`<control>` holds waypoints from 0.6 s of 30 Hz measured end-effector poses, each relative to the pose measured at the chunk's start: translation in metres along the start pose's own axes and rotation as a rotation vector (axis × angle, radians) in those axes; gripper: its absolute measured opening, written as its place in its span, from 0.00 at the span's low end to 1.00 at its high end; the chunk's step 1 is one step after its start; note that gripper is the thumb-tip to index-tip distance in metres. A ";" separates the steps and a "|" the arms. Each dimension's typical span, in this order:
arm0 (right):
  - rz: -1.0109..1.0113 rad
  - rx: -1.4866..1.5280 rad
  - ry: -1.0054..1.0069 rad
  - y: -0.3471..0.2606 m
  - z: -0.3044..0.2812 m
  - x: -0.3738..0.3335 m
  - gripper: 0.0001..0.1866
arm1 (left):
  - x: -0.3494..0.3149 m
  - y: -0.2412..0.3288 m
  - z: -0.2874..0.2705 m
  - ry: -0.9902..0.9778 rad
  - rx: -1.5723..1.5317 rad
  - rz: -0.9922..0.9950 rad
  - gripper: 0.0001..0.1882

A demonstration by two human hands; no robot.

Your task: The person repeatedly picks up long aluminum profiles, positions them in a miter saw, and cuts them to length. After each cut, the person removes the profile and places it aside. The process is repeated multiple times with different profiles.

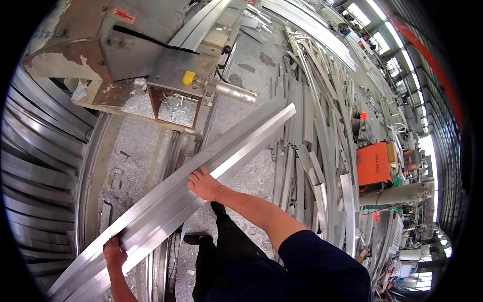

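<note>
A long, silvery aluminium profile [163, 206] with lengthwise ridges runs slantwise across the view, from the lower left up to the right. Near its lower end, my left hand [114, 253] holds the edge, with the fingertips bent over the metal and partly hidden. Farther up, about mid-length, my right hand [204, 185] grips the same piece, its fingers curled into the ridged face. The profile's upper end [287, 110] sticks out over the floor, past the corner of a metal machine.
The worn metal machine [136, 45] fills the upper left, with a yellow block [188, 78] and a cylinder [231, 91] at its corner. Stacked profiles [40, 166] lie at the left. Loose profiles [307, 116] cover the floor at the right, beside an orange box [374, 165].
</note>
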State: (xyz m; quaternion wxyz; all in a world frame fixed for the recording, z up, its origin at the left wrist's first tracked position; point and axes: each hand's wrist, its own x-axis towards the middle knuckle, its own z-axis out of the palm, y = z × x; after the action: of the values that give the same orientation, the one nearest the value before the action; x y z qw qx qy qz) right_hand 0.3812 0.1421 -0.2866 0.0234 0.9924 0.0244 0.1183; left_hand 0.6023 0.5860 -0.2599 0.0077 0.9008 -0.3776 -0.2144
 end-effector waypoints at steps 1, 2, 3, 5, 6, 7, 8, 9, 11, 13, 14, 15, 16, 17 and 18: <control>-0.001 -0.016 0.005 0.002 0.000 0.000 0.10 | 0.000 0.000 0.000 0.028 0.025 -0.016 0.20; 0.036 0.018 -0.029 0.003 0.002 0.001 0.09 | -0.001 0.001 0.000 0.055 0.050 -0.032 0.20; 0.067 0.053 -0.063 0.002 -0.003 0.008 0.09 | -0.002 0.004 0.000 0.085 0.072 -0.053 0.21; 0.088 0.087 -0.170 0.006 -0.016 0.021 0.07 | -0.002 0.003 0.007 0.140 0.196 -0.101 0.22; 0.075 0.088 -0.242 0.013 -0.024 0.030 0.07 | -0.002 0.002 0.014 0.194 0.228 -0.099 0.21; 0.061 0.088 -0.314 0.017 -0.028 0.034 0.06 | -0.002 0.001 0.021 0.231 0.227 -0.108 0.20; 0.028 0.039 -0.236 0.018 -0.027 0.030 0.07 | -0.002 0.000 0.028 0.268 0.225 -0.118 0.18; -0.006 -0.012 -0.158 0.020 -0.024 0.025 0.07 | 0.000 0.005 0.026 0.306 0.223 -0.129 0.17; -0.020 -0.095 -0.061 0.027 -0.019 0.020 0.07 | 0.008 0.015 0.022 0.462 0.258 -0.029 0.15; 0.015 -0.150 -0.023 0.031 -0.018 0.022 0.07 | 0.015 0.034 0.006 0.462 0.199 -0.051 0.16; 0.035 -0.108 -0.035 0.034 -0.012 0.022 0.08 | 0.020 0.041 -0.007 0.307 0.159 -0.097 0.19; 0.055 -0.064 -0.043 0.039 -0.003 0.021 0.08 | 0.023 0.044 -0.010 0.299 0.172 -0.057 0.21; 0.076 -0.025 -0.049 0.043 0.002 0.024 0.09 | 0.030 0.051 -0.017 0.295 0.184 -0.013 0.24; 0.079 0.098 -0.068 0.044 0.004 0.017 0.11 | 0.026 0.056 -0.026 0.184 0.111 -0.004 0.31; 0.062 0.153 -0.135 0.046 0.003 0.019 0.12 | 0.024 0.048 -0.016 0.250 0.081 0.013 0.35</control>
State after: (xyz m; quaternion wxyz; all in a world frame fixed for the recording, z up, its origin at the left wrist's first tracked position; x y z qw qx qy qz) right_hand 0.4024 0.0973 -0.2824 -0.0545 0.9973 0.0008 0.0494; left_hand 0.5912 0.5326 -0.2463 0.0197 0.9175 -0.3881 -0.0849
